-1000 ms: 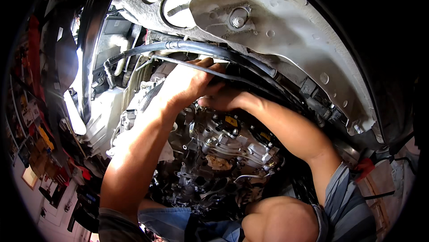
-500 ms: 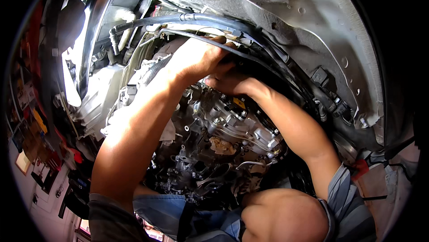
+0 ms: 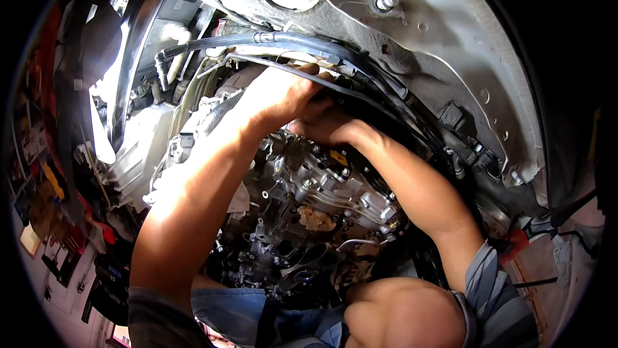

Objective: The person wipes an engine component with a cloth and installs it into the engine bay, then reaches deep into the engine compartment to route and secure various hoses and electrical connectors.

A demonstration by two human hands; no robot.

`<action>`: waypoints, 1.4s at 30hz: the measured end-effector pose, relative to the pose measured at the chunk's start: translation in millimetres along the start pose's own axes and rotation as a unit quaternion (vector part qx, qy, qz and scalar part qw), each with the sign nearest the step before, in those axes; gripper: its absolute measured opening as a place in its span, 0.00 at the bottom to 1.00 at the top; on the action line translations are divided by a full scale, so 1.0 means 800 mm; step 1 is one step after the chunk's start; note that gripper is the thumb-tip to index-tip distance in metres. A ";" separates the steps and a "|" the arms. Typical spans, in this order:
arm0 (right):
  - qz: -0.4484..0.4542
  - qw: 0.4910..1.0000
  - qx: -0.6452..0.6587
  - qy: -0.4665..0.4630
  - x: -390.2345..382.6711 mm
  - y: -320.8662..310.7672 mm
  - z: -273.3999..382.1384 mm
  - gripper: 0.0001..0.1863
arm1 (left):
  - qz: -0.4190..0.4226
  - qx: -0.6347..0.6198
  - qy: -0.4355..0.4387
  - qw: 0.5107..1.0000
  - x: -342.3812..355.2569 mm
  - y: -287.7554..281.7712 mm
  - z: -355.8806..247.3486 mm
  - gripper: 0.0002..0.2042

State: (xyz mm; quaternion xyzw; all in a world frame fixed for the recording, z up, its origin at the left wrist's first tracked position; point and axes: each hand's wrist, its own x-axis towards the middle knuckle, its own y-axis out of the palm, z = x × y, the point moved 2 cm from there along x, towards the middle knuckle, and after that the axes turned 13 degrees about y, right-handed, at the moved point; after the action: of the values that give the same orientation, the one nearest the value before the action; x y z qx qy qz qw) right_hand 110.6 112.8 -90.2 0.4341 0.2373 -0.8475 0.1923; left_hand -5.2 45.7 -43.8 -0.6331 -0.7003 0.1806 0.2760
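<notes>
Both my arms reach deep into an engine bay. My left hand (image 3: 293,91) is at the far side of the engine (image 3: 322,200), its fingers curled and partly hidden behind a thin metal tube (image 3: 283,67) that passes over them. Just below and to the right, my right hand (image 3: 325,125) is closed, with the thumb bent toward the left hand. The two hands nearly touch in deep shadow. Whatever lies between their fingers is hidden. A small yellow tag (image 3: 338,157) sits on the engine just below my right hand.
Black hoses (image 3: 302,40) arch beyond my hands. A grey metal body panel (image 3: 444,33) rises at the far right, and a connector block (image 3: 452,115) sits below it. Bright light falls on the parts at left. Bare skin and blue-grey cloth (image 3: 232,309) fill the lower edge.
The view has shifted slightly, so the engine bay sits a little differently in the picture. Both hands stay at the same spot behind the engine, with only small finger movement.
</notes>
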 end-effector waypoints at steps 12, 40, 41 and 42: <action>0.029 0.999 0.018 0.011 0.020 0.010 -0.011 0.22 | 0.058 0.092 0.017 0.994 0.004 0.000 -0.005 0.15; -0.038 0.998 0.051 -0.023 0.027 0.028 -0.016 0.21 | 0.070 0.066 -0.018 0.995 0.001 0.001 -0.002 0.16; -0.070 0.995 0.069 -0.035 0.026 0.030 -0.016 0.21 | 0.066 0.070 -0.021 0.995 0.000 0.000 -0.003 0.16; -0.036 0.998 0.049 -0.017 0.025 0.027 -0.016 0.21 | 0.062 0.070 -0.022 0.995 0.001 0.000 -0.004 0.16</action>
State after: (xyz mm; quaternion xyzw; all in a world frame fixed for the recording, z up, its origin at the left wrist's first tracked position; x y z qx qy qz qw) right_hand 119.4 100.5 -118.5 0.4195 0.2076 -0.8719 0.1440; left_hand -3.4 46.4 -41.1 -0.6502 -0.6515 0.2596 0.2921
